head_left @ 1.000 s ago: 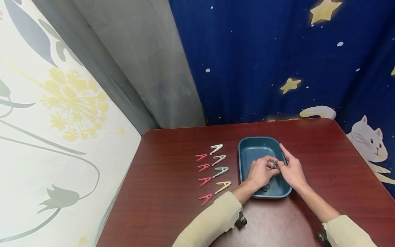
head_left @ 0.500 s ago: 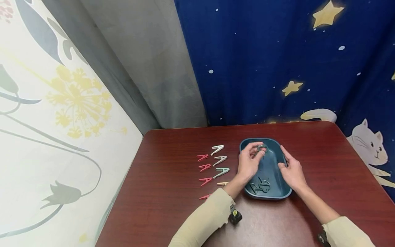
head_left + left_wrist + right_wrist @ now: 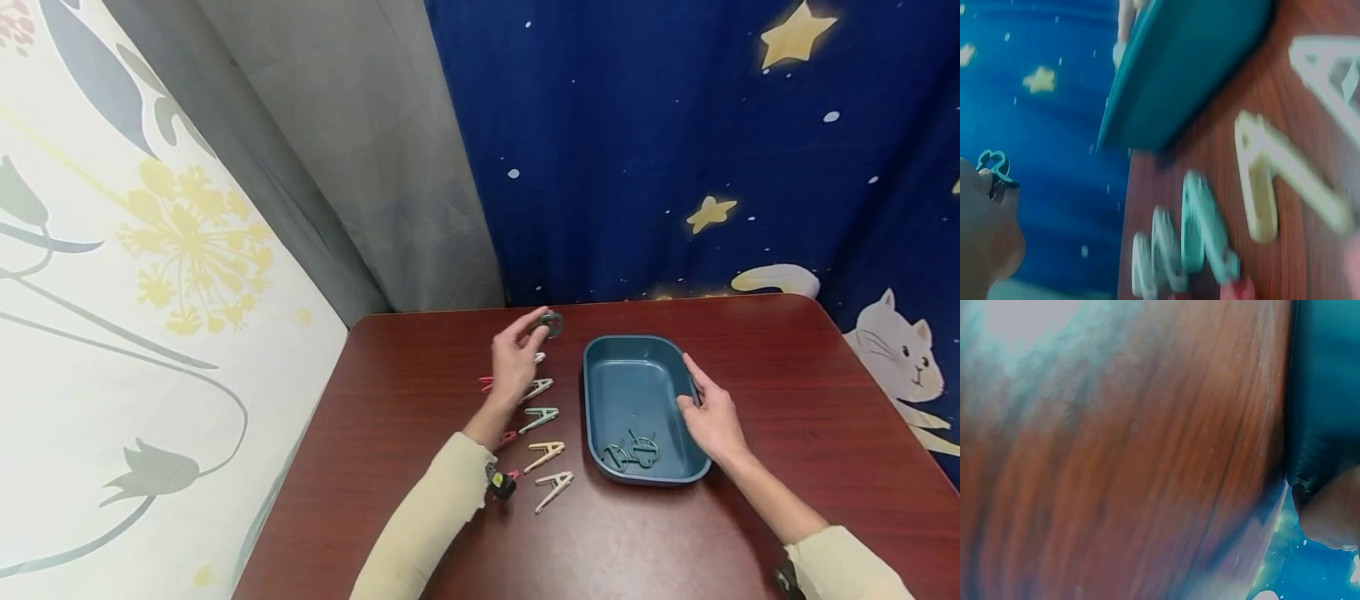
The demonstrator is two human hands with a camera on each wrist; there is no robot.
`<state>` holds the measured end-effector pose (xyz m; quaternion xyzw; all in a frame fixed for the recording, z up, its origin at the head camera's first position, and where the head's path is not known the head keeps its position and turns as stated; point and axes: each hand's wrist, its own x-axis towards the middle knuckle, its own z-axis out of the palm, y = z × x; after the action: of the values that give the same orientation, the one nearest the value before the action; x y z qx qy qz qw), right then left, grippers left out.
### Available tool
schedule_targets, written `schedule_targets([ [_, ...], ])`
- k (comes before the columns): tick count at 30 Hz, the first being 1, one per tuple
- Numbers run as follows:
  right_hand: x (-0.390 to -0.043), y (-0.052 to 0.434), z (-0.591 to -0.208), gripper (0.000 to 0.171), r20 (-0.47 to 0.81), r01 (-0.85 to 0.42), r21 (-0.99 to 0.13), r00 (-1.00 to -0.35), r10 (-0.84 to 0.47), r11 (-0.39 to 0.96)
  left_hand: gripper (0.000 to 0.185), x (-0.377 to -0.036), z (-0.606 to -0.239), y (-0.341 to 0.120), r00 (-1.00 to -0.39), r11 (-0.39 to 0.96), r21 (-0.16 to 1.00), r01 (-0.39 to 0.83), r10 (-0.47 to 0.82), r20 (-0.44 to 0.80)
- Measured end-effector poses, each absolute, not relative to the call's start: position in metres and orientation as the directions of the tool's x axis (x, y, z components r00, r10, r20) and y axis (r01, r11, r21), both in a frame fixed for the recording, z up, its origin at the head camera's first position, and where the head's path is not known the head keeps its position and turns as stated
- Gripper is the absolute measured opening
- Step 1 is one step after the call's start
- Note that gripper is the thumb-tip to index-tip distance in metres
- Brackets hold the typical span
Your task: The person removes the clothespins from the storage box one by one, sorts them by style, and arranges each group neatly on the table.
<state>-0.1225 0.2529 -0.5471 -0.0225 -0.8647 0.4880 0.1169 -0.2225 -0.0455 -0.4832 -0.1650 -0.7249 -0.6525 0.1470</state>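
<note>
My left hand (image 3: 514,357) is raised over the far ends of the clothespin rows. Between thumb and fingers it pinches a small dark-green openwork clip (image 3: 552,324); in the left wrist view the clip (image 3: 996,165) shows a lobed teal outline. My right hand (image 3: 714,421) grips the right wall of a blue tray (image 3: 589,417), thumb over the rim. More dark-green openwork clips (image 3: 642,450) lie at the tray's near end. Left of the tray, clothespins stand in two columns: a green clothespin (image 3: 538,419), a yellow clothespin (image 3: 545,456), whitish ones and red ones. My left arm partly hides the red column.
The tray and clothespins are on a reddish-brown wooden table (image 3: 810,400). Beyond its far edge hang a blue star-patterned curtain (image 3: 615,150) and a grey curtain (image 3: 375,150). A patterned white wall panel (image 3: 90,400) is at the left.
My left hand has lifted the dark-green clip out of the tray and carried it left over the clothespins. The right hand stays on the tray's side.
</note>
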Motion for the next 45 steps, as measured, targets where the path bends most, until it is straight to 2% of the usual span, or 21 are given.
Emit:
schedule_targets([
  [6,-0.122,0.253,-0.546,0.074,0.17,-0.062,-0.849,-0.972,0.16,0.525,0.027,-0.232,-0.491,-0.103,-0.905,0.203,0.891,0.406,-0.048,0.423],
  [11,-0.122,0.254,-0.545,0.074,0.165,-0.059,-0.848,-0.974,0.156,0.526,0.023,-0.23,-0.508,-0.148,-0.926,0.306,0.899,0.314,-0.111,0.362],
  [16,-0.123,0.254,-0.544,0.073,0.171,-0.064,-0.846,-0.973,0.155,0.53,0.023,-0.226,-0.527,-0.182,-0.951,0.358,0.906,0.227,-0.119,0.285],
  [25,-0.123,0.254,-0.545,0.073,0.164,-0.058,-0.849,-0.974,0.157,0.526,0.028,-0.216,-0.55,-0.214,-0.997,0.24,0.968,0.068,-0.021,0.075],
  [36,-0.122,0.257,-0.546,0.072,0.175,-0.059,-0.84,-0.97,0.166,0.54,0.028,-0.208,-0.558,-0.228,-0.998,0.203,0.978,-0.04,0.046,-0.05],
  [40,-0.122,0.257,-0.546,0.072,0.165,-0.052,-0.845,-0.972,0.166,0.532,0.023,-0.209,-0.559,-0.233,-0.998,0.325,0.946,-0.019,0.056,-0.039],
  [45,-0.123,0.256,-0.546,0.072,0.166,-0.054,-0.847,-0.972,0.166,0.529,0.02,-0.21,-0.558,-0.24,-0.994,0.546,0.833,0.09,0.098,0.043],
])
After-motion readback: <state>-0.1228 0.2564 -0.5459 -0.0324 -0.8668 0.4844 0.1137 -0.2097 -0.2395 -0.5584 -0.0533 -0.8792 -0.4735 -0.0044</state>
